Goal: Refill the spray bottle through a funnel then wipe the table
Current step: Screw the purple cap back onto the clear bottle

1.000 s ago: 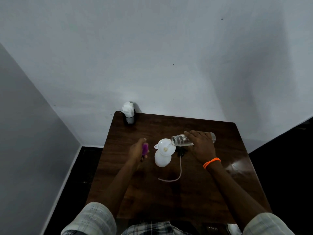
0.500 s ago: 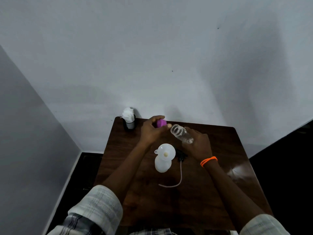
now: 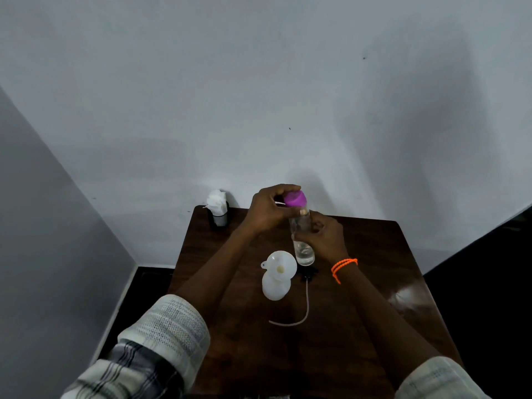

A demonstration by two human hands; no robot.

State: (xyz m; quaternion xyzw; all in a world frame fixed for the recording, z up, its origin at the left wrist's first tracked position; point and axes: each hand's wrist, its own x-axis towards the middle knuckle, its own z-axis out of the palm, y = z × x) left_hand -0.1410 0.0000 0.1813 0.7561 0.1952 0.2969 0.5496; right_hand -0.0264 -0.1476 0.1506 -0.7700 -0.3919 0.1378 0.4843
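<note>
The right hand (image 3: 324,239) has its grip closed around the middle of a clear bottle (image 3: 302,240), which it holds upright above the far half of the tabletop (image 3: 359,312). A small amount of clear liquid appears to sit in the bottle's base, though the dim light makes this hard to confirm. The left hand (image 3: 267,210) has its grip closed on the purple cap (image 3: 295,199), fingers curled over it at the bottle's mouth. An orange bracelet (image 3: 342,267) circles the right wrist.

The white spray bottle (image 3: 275,286) stands on the tabletop, just near of the clear bottle and slightly left. A white funnel (image 3: 280,266) is seated in its neck. The black spray head (image 3: 308,274) lies on the tabletop just right of the funnel, with its white dip tube (image 3: 305,309) curving toward the near edge.

A dark holder with white tissue (image 3: 218,207) stands at the far left corner of the tabletop, against the wall (image 3: 259,96).
</note>
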